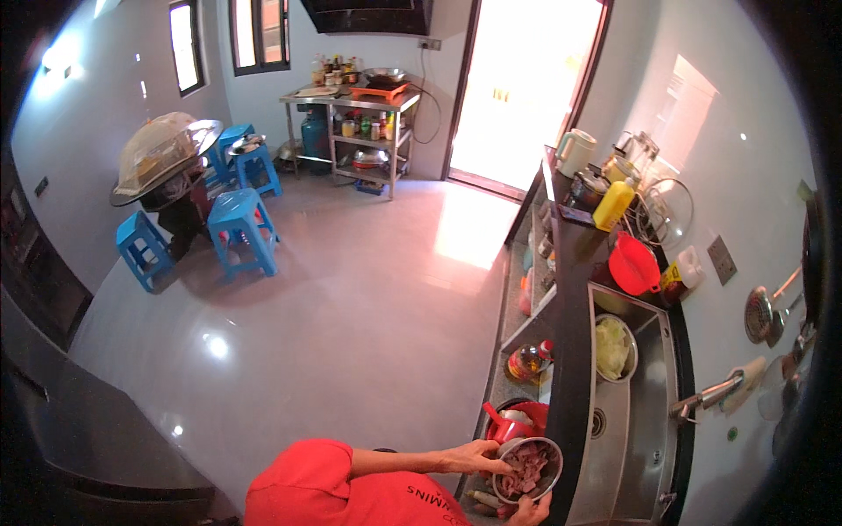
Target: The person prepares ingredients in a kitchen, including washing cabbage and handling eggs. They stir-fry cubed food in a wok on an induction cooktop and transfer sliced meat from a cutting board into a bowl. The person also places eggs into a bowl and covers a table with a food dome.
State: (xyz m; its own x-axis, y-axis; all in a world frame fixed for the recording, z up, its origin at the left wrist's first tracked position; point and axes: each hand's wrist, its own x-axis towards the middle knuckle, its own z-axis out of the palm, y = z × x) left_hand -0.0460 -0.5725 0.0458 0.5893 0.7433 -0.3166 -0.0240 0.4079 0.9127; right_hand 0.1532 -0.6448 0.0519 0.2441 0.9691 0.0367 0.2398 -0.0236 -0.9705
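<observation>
Near the lower edge, I hold a round metal bowl (550, 476) between both hands, tilted so its inside shows. Sliced raw-looking reddish meat (525, 466) lies in it. My left hand (474, 457) grips the rim on the left side. Closed on the lower rim is my right hand (531, 510), partly cut off by the frame edge. The bowl is beside the dark edge of the sink counter (574, 421). Just above it, on a lower shelf, stands a red handled container (505, 427). Something pale, too small to name, shows below the bowl.
Right of the bowl is a steel sink (636, 438) with a faucet (709, 394) and a basin of pale green leaves (611, 349). A red colander (633, 264) and yellow bottle (613, 205) stand farther along. An oil bottle (524, 362) is below the counter. Blue stools (243, 219) stand far left.
</observation>
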